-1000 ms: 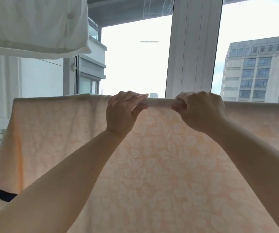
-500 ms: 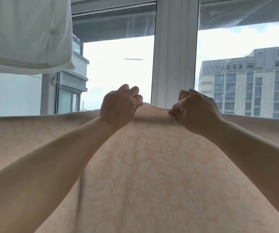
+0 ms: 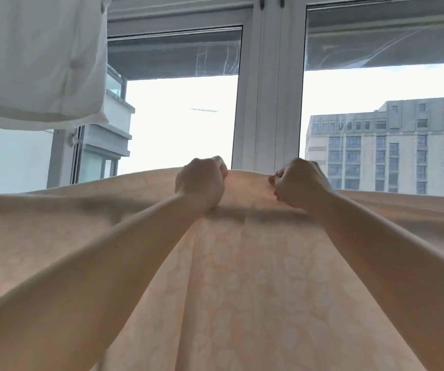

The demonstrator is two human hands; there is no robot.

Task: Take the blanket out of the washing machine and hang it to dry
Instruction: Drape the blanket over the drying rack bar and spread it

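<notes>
Right now I see both of my hands raised in front of the white window post, which I take as my landmark. My left hand sits just left of the foot of that post, fingers curled into a fist round the top edge of the blanket, knuckles up. My right hand sits just right of the post's foot, fingers likewise curled tight and pinching the same edge, thumb side turned toward the other hand. A short stretch of the blanket's edge runs between the two fists, directly below the post.

From that edge the blanket falls toward me and spreads wide to both sides of the post, reaching the left and right borders of the view. It is a pale peach cloth with a faint lighter leaf-like pattern, and light shines through it. Folds run down from each fist toward the bottom of the view. Whether the edge lies over a rail I cannot tell; whatever is beneath it is hidden.

Up and to the left of the post hangs a white cloth, well apart from my hands. Right of the post, through the glass, stands a grey multi-storey building.
</notes>
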